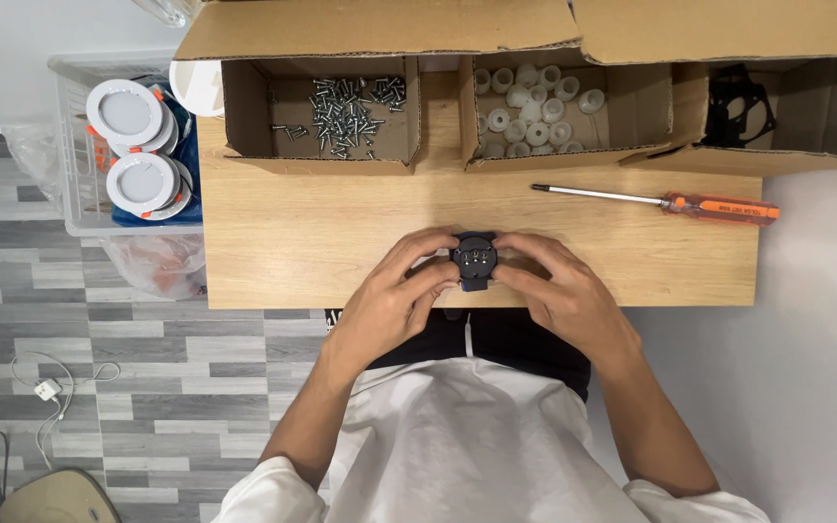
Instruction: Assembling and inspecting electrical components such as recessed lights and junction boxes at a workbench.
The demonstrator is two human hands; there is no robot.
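Note:
A small round black part [475,260] with several brass pins on its face sits at the near edge of the wooden table [293,232]. My left hand [394,295] grips its left side with curled fingers. My right hand [554,291] grips its right side the same way. Both hands hold the part just above the tabletop.
An orange-handled screwdriver [666,201] lies to the right on the table. At the back stand cardboard boxes: one with screws [346,107], one with white plastic caps [533,111], one with black parts [736,105]. A clear crate [70,155] of round white lamps sits left of the table.

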